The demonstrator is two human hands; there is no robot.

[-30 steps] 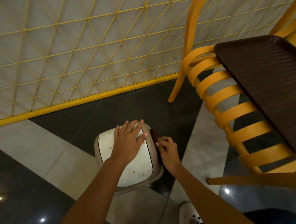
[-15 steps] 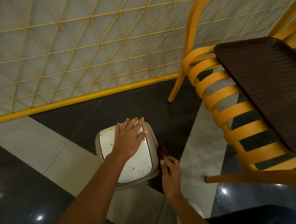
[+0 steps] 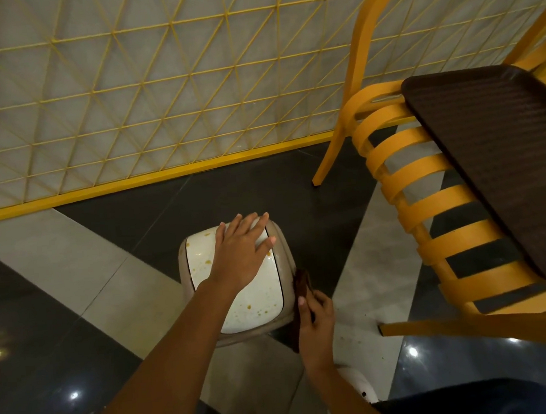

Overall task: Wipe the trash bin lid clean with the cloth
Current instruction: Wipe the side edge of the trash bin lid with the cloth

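Head cam is all we've got, so plenty stays hidden. We can't see the body of the trash bin (image 3: 282,261) at all, only its beige rounded rim from above, and whatever's inside is shut away under the lid. The trash bin lid (image 3: 255,292) is a glossy white panel with rounded corners, dotted with small orange-brown spots near the front and along the left side. Our left hand (image 3: 241,254) lies flat on the far half of it, fingers spread wide, covering a good chunk of the surface.

Our right hand (image 3: 315,323) is closed around the cloth (image 3: 301,284), a dark brown rag that's mostly hidden in the grip; only a narrow strip pokes up, pressed against the bin's right edge. Hard to tell its texture in this light.

The bin sits on a polished floor (image 3: 75,269) of dark and light grey tiles that throws back ceiling lights. Behind it is a wall panel (image 3: 127,87) with a yellow triangle grid and a yellow base strip. On the right we see a yellow slatted chair (image 3: 427,209), partly cut off, with a dark brown woven-looking table (image 3: 500,145) over it. Something white near the bottom edge is too cropped to name.
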